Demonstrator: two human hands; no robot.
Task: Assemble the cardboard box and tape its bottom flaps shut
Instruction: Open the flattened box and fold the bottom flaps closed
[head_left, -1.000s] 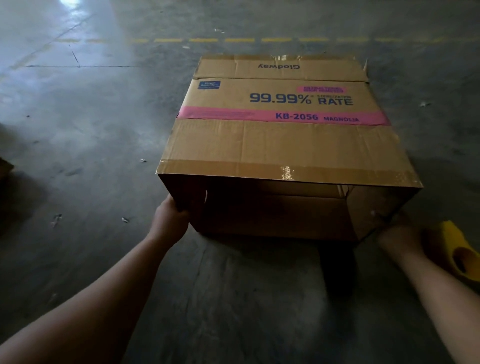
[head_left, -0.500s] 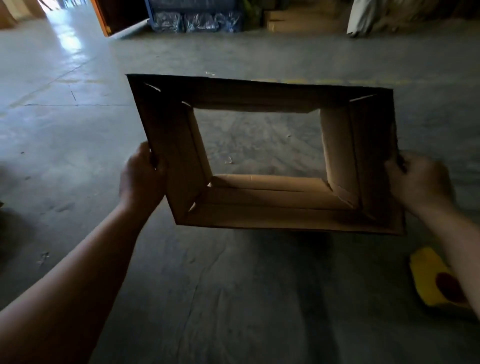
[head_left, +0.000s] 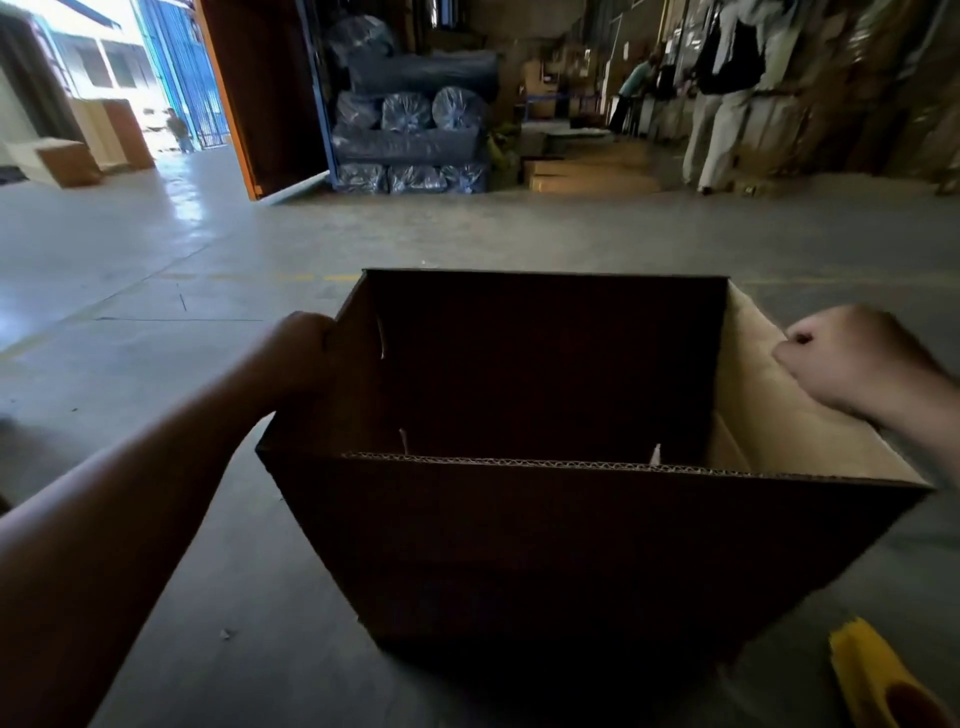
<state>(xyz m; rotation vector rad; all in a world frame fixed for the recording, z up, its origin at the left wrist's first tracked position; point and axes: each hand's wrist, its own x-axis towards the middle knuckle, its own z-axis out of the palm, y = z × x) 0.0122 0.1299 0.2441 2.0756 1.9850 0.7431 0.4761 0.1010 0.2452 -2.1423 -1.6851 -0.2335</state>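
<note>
A brown cardboard box (head_left: 545, 551) stands in front of me on the concrete floor with its open end facing up and its inside dark. Flaps stand up around the opening. My left hand (head_left: 304, 345) grips the top edge of the left wall. On the other side, my right hand (head_left: 852, 364) is closed on the right flap, whose pale inner face shows. A yellow tape dispenser (head_left: 878, 680) lies on the floor at the lower right, beside the box and touched by neither hand.
Grey concrete floor (head_left: 156, 291) surrounds the box. Wrapped blue bundles (head_left: 410, 135) are stacked at the back. A person (head_left: 722, 98) walks at the back right past cardboard stacks. Bright doorway and brown boxes (head_left: 67, 161) at the far left.
The box lay on its side, then was lifted with both hands and turned; now it is upright with its opening toward me. My view has tilted up to show the warehouse.
</note>
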